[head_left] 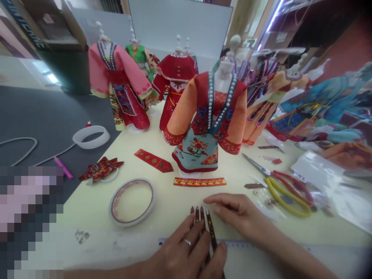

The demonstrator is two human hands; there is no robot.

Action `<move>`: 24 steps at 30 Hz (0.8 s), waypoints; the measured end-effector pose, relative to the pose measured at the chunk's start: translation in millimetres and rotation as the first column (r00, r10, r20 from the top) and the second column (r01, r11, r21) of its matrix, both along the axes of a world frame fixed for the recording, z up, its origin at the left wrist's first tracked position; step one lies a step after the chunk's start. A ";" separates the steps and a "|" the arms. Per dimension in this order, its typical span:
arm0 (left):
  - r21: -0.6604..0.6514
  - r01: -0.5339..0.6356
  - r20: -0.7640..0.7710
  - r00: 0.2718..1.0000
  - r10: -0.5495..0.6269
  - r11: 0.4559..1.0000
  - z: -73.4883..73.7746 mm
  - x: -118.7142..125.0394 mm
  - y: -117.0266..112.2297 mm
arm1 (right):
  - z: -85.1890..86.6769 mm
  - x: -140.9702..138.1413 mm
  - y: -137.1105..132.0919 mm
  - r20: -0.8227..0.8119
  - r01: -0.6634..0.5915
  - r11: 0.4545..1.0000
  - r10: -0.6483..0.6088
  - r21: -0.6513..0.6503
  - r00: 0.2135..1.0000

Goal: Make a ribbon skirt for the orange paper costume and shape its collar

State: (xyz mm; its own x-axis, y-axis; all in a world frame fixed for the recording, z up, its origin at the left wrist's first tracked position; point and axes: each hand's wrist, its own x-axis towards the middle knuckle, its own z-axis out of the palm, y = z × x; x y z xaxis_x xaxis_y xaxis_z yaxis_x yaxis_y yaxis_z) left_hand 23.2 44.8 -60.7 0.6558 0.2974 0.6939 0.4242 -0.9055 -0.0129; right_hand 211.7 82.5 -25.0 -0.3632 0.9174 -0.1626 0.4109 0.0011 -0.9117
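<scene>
1. Rests the left hand (186, 248) over a row of narrow dark strips (211, 228), with fingers apart and laid on top rather than clamped round them; wears a ring (187, 241) on one finger.
2. Has the strips at the front of the table (167, 211), side by side, with pointed tips showing beyond the fingers and the rightmost set slightly apart. Probably four in number, though partly hidden by the hand.
3. Holds the right hand (238, 211) just to the right of the tips, with forefinger stretched toward them, thumb below and apart from it.
4. Has a ruler (238, 244) lying crosswise beneath the strips, partly covered by the left hand.
5. Farther off, has a red-and-yellow band (200, 182) flat in front of a doll dress (197, 149) on a stand, and a red pointed strip (154, 160) to the left.
6. Has a roll of tape (123, 222) lying on the left, near a red star-shaped cloth (101, 169).
7. Has scissors (257, 164) lying on the right, beside clear plastic (315, 166).
8. At the back, has other dresses (101, 69) on stands, among them pink, red and blue.
</scene>
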 end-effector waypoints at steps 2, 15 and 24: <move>-0.013 0.009 -0.072 0.997 -0.009 1.000 6.6 -2.3 1.0 | 3.3 -1.7 -0.3 -0.024 -0.029 0.992 0.032 0.124 0.999; 0.046 -0.101 0.067 0.993 0.097 0.994 -6.9 4.5 0.2 | -6.3 -6.2 -0.4 0.048 -0.164 0.977 0.158 0.140 0.986; 0.067 -0.101 0.097 0.991 0.095 0.993 -16.3 6.0 -0.9 | -11.3 -5.7 2.0 0.127 -0.194 0.962 0.172 0.193 0.977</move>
